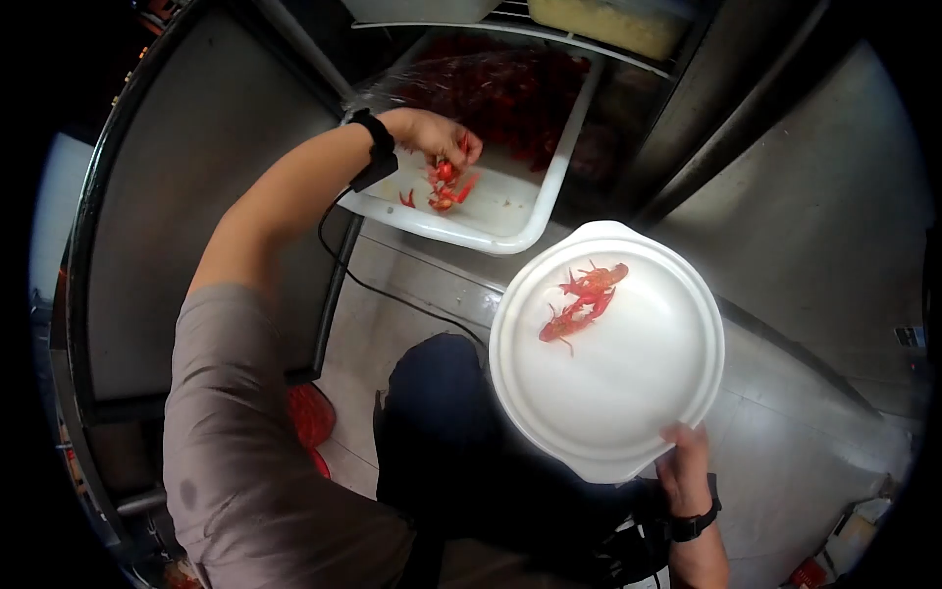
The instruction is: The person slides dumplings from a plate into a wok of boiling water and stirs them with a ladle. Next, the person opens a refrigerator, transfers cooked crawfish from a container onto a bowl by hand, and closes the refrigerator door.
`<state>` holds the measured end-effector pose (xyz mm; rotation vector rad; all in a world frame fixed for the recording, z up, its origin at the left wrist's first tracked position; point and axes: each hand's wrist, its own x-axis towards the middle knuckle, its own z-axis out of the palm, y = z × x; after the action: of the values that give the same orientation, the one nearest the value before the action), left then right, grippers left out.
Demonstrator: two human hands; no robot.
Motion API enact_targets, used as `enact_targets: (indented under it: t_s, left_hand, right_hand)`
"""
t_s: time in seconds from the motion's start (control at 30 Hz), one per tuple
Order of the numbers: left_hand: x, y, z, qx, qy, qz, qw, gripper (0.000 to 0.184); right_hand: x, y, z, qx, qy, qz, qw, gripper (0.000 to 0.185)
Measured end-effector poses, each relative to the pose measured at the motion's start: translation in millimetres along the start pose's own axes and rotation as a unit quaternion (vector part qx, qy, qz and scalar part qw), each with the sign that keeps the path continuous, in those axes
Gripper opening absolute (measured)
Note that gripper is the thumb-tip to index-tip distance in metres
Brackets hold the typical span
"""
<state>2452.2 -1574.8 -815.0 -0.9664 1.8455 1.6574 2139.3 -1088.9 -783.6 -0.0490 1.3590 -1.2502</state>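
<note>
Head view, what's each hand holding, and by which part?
Left hand: crayfish, by its upper end, exact part unclear. Right hand: bowl, by its near rim.

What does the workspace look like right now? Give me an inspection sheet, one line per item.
Surface: pale tiled floor under the work.
Job's things: white bowl with red crayfish toward one side; white bin with a dark red heap at its far end, detail too dim to tell.
Clutter: red item on the floor by the open door, unclear what.
Grippers: left hand pinches a crayfish above the bin's near end; right hand grips the bowl's rim.
Cables: thin black cable runs from the left wristband toward the knee.
Surroundings: wire shelf bearing containers above the bin.
</note>
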Motion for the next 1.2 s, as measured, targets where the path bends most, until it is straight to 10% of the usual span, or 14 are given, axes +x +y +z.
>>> enact_targets:
  t_s: [0.27, 0.4, 0.5, 0.57, 0.63, 0.8, 0.9, 0.97, 1.2]
  left_hand:
    - [-41.6, 111.6, 37.9, -0.074, -0.007, 0.177, 0.981, 0.008]
    - [-52.1, 163.9, 93.5, -0.049, -0.111, 0.227, 0.966, 0.048]
    - [-15.7, 152.4, 71.8, 0.047, -0.114, 0.189, 0.974, 0.065]
    - [9.2, 146.0, 46.7, 0.160, 0.065, 0.054, 0.983, 0.057]
    - [78.7, 97.9, 7.0, 0.365, 0.224, 0.265, 0.864, 0.032]
    - [110.0, 86.3, -13.4, 0.303, 0.437, 0.205, 0.822, 0.028]
    - [117.4, 43.0, -16.8, 0.581, 0.418, 0.297, 0.633, 0.035]
    - [95.1, 76.2, 17.8, 0.450, 0.232, 0.044, 0.861, 0.090]
    - [161.9, 17.6, -0.2, 0.405, 0.207, 0.004, 0.891, 0.042]
  right_hand:
    - [-1.3, -4.0, 1.3, 0.007, -0.005, 0.013, 1.000, 0.058]
    - [-2.0, -2.1, -3.4, -0.003, 0.003, 0.014, 1.000, 0.059]
    - [-1.6, -3.4, 0.5, -0.025, 0.000, 0.021, 0.999, 0.059]
    - [-3.5, -5.3, 12.3, -0.002, 0.027, 0.001, 1.000, 0.059]
    - [-5.0, -11.7, 2.4, -0.047, 0.008, 0.033, 0.998, 0.059]
    - [-0.1, 0.3, -3.7, -0.041, 0.066, 0.028, 0.997, 0.051]
    - [-3.7, -2.6, 7.5, -0.008, 0.068, 0.019, 0.997, 0.044]
    - [-1.3, -5.2, 20.8, -0.004, 0.076, 0.004, 0.997, 0.042]
    - [8.1, 2.4, 10.0, -0.068, 0.026, -0.004, 0.997, 0.044]
